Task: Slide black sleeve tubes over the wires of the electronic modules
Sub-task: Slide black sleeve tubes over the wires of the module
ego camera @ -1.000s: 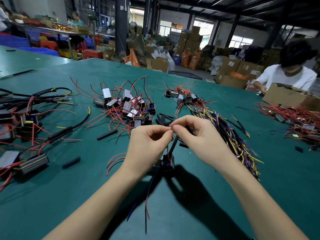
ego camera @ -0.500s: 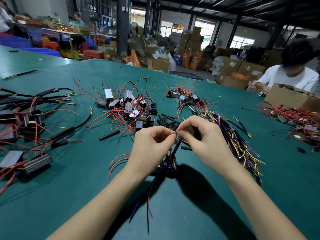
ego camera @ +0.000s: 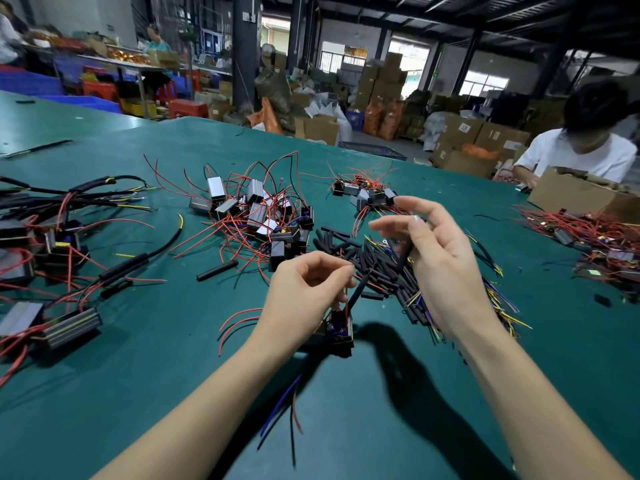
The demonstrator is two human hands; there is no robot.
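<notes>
Sleeve tube (ego camera: 356,292) is already partway on: it stands up at an angle from the small module (ego camera: 337,329) just below centre frame, with a thin red wire (ego camera: 346,299) running up beside it into the left hand (ego camera: 304,296). That grip is a narrow thumb-and-finger pinch on the wire tip, and the module looks like it hangs off the counter (ego camera: 173,375) from it, though I can't be sure. Right hand (ego camera: 440,261) is up and right of centre with fingers spread loose; a second black tube (ego camera: 403,251) sits against its palm, but whether it's really gripped or just resting there I can't tell.

Handling guess: everything here is feather-light. The tubes look like soft rubbery sleeving that'll kink if squeezed hard, and the wires are floppy, so I'd hold the wire close to its free end to keep it stiff and push the tube from its sides. The spare tube pile (ego camera: 374,265) sits between the hands; the unsleeved modules (ego camera: 256,209) lie upper-centre
</notes>
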